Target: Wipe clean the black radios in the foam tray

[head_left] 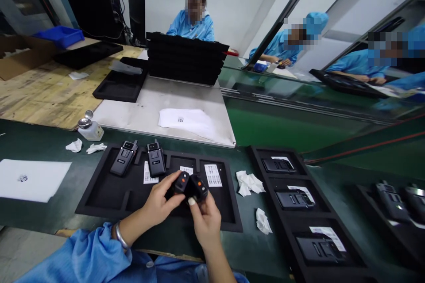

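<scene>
My left hand (pixel 162 199) is closed around a black handheld radio (pixel 182 181), seen end-on with an orange button and a small white spot. A second black radio (pixel 199 189), with a similar orange button, is gripped by my right hand (pixel 206 219). The two radios are side by side, their near ends tilted toward each other. Below them lies a black foam tray (pixel 102 199). Inside it, to the left of my hands, are a radio with a stubby antenna (pixel 123 159) and another radio (pixel 156 159). White label sheets (pixel 213 175) also lie in the tray.
Crumpled tissues (pixel 249 182) lie right of the tray, beside a second foam tray (pixel 318 190) holding radios. A pump bottle (pixel 90 128) and a white foam sheet (pixel 29 180) stand left. Stacked black trays (pixel 186 59) are ahead, with a co-worker (pixel 194 22) behind them.
</scene>
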Tool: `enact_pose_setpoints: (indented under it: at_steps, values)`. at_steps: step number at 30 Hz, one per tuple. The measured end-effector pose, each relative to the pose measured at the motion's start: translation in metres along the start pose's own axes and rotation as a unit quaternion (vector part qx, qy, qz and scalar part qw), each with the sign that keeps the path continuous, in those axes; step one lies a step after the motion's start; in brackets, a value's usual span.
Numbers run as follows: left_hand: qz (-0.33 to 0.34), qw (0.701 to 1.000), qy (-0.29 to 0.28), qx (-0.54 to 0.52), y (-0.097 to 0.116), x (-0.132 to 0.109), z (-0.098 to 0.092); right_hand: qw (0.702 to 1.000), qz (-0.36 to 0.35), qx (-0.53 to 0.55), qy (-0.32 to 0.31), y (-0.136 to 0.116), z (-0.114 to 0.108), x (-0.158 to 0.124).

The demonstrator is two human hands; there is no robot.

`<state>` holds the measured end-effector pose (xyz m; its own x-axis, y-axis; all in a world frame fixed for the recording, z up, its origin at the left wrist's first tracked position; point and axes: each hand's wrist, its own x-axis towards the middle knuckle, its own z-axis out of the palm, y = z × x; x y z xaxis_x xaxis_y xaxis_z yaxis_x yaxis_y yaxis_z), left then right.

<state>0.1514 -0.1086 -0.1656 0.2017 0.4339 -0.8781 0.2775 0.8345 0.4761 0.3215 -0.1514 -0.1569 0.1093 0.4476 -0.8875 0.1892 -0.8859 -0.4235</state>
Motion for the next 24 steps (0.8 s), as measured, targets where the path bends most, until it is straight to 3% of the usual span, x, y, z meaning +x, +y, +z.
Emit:
enact_pose_setpoints:
  at_steps: [2,4,7,12,21,24]
  values:
    - [-0.044,0.988,0.070,-0.131,0.005,0.010,-0.001,0.983,0.072,0.161,0.056,-0.007,0.001,0.009]
    - [-0.120,0.949,0.099,-0.274,0.012,0.019,-0.004,0.946,0.139,0.279,0.092,-0.018,0.002,0.016]
    - [-0.226,0.890,0.036,-0.395,0.022,0.020,-0.008,0.912,0.213,0.348,0.037,-0.037,0.007,0.015]
    - [-0.238,0.865,-0.045,-0.439,0.031,0.007,-0.008,0.892,0.225,0.393,-0.005,-0.057,0.023,-0.002]
    - [-0.247,0.856,-0.053,-0.451,0.038,-0.002,-0.010,0.888,0.227,0.400,0.009,-0.061,0.027,-0.012]
    - [-0.271,0.827,-0.063,-0.489,0.042,0.000,-0.007,0.847,0.287,0.447,0.033,-0.069,0.028,-0.008]
